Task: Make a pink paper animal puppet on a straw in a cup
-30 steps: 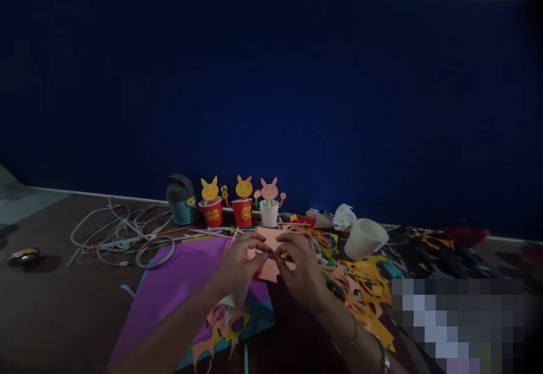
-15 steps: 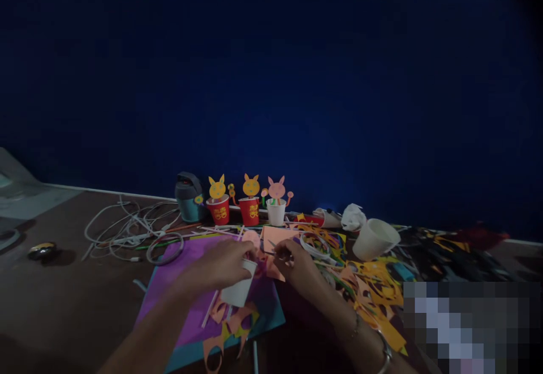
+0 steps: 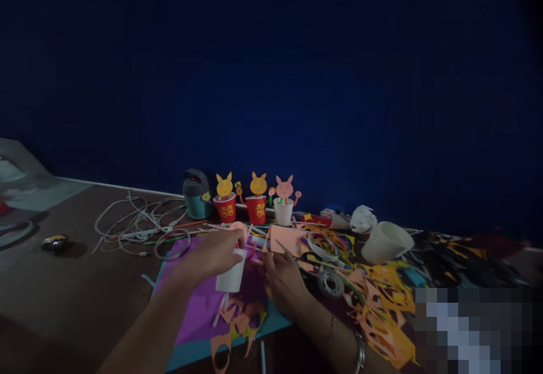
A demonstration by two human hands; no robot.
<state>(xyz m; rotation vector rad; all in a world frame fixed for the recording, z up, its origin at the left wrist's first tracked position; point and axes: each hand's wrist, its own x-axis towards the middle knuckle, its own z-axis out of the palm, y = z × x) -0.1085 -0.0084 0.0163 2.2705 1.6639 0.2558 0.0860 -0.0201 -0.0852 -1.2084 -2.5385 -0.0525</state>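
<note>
My left hand (image 3: 218, 255) is closed around a small white paper cup (image 3: 231, 275), which tilts a little above the purple sheet (image 3: 193, 320). A pink paper piece (image 3: 238, 228) shows just beyond the fingers. White sticks (image 3: 218, 313) lie under the cup. In my right hand (image 3: 283, 283) is a pair of scissors (image 3: 281, 246), blades pointing away from me; the fingers hide most of the handles. An orange paper sheet (image 3: 291, 238) lies just beyond the scissors. By my right wrist there is a roll of tape (image 3: 331, 283).
Three cups with paper animal heads stand at the back: two red cups (image 3: 255, 211) and a white cup (image 3: 283, 213). A teal jug (image 3: 197, 198) and tangled white cables (image 3: 131, 224) are left. Paper scraps (image 3: 382, 312) and a larger white cup (image 3: 386, 242) are right.
My right hand has drawn back toward me with the scissors, uncovering the tape roll. The left hand has shifted slightly left, still holding the cup. The view has turned a little left.
</note>
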